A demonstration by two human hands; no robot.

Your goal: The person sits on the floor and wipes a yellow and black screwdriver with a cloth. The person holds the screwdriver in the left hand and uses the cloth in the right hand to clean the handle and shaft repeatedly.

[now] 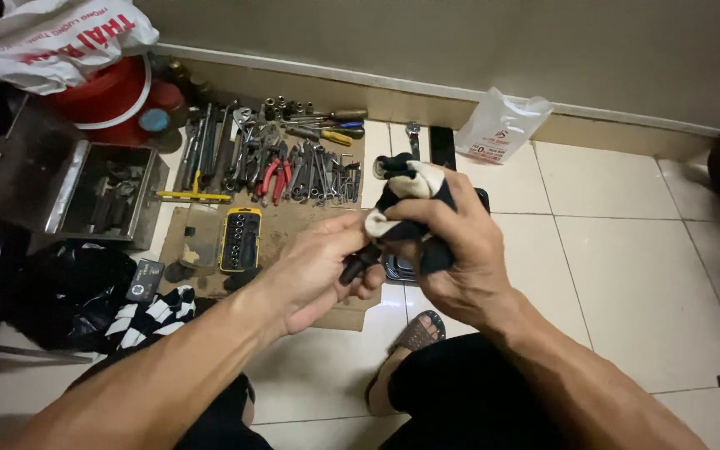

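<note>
Both hands closed: right hand [452, 250] grips rag [410, 196] around tool; left hand [318, 271] pinches its black handle [358, 263]. Wiping step; next needs turning.

Makeshift workshop: hand tools [277, 162] laid out on tiled floor [627, 267].

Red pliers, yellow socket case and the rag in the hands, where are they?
red pliers [274, 178], head view, on the red handles.
yellow socket case [241, 240], head view, middle of its tray.
rag [410, 185], head view, pale fold above the right hand.
</note>
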